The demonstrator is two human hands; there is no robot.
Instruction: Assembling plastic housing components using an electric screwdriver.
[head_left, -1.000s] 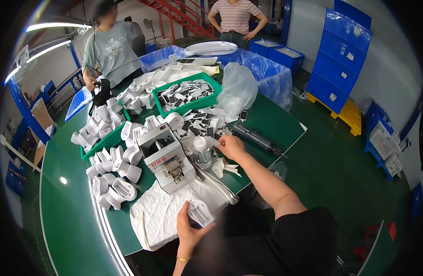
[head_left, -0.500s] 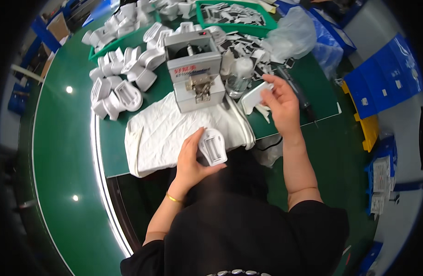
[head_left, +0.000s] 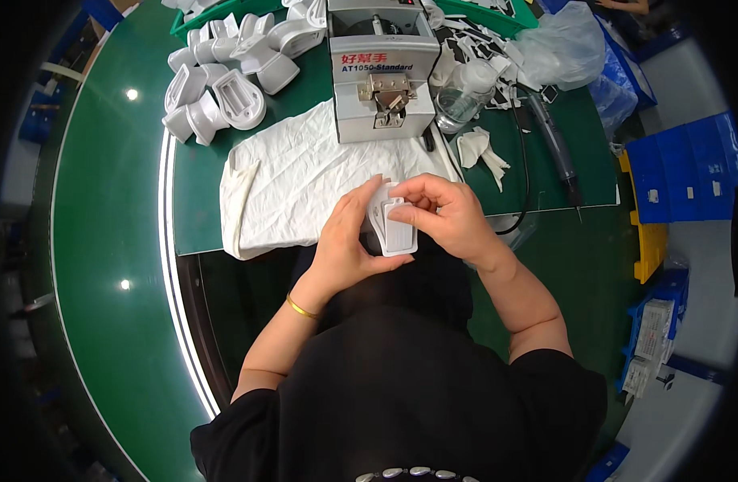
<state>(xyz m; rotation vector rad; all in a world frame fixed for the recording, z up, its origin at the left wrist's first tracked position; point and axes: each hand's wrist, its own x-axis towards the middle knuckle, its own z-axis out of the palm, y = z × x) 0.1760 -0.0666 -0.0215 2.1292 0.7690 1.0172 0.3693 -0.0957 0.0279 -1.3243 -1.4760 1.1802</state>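
My left hand (head_left: 342, 243) is closed round a white plastic housing (head_left: 375, 215), held above the near edge of the cloth, close to my body. Between the thumb and fingers of my right hand (head_left: 453, 215) is a flat white plastic cover (head_left: 399, 234). The cover lies over the recessed face of the housing; whether it is seated there I cannot tell. Under and beyond both hands a white cloth (head_left: 292, 181) is spread on the green table. Just past the cloth stands a grey bench machine (head_left: 383, 112) with a metal fixture on its front.
Several white housings (head_left: 240, 100) sit at the far left. Right of the machine are a clear bottle (head_left: 457, 104), a crumpled white scrap (head_left: 483, 153), loose flat parts (head_left: 497, 60) and a corded electric screwdriver (head_left: 555, 149). A plastic bag (head_left: 566, 48) and blue bins (head_left: 686, 173) lie further right.
My right hand has brought the white cover in from the right, over the housing. The left hand still holds the housing. The view has shifted, so the table appears higher and closer.
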